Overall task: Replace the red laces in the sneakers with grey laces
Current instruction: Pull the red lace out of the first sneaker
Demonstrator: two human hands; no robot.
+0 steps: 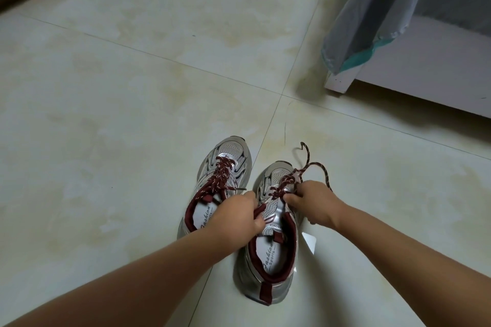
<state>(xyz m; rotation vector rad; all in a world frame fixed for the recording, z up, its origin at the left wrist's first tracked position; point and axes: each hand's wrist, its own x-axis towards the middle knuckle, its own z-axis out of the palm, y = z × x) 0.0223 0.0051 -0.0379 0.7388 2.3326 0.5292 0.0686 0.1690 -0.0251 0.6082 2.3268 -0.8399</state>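
Currently, the step in hand was unlacing the right-hand sneaker [268, 244], which stood on the tiled floor [119, 141] just beside the left-hand sneaker [220, 186]. The left hand [236, 215] was curled round the tongue of the right-hand sneaker and steadied it. The right hand [308, 202] pinched the red lace [287, 183] at the upper eyelets, fingers closed on the cord. Two free ends of that lace lay looped on the floor beyond the toe. The left-hand sneaker remained fully laced with its own red lace [221, 178]. No grey laces were visible.

Recommended procedure, as judged from this position:

1. Keep the steadying hand low on the tongue so the shoe cannot lift.
2. Draw one crossing at a time, pulling the cord straight out along the axis of the eyelet.
3. Work from the top row toward the toe.
4. Keep the loose ends apart; tangled loops would likely snag at an eyelet.

A small white paper [309, 243] lay touching the outer side of the right-hand sneaker. A white cabinet [425, 71] with hanging grey cloth [372, 8] stood well apart.
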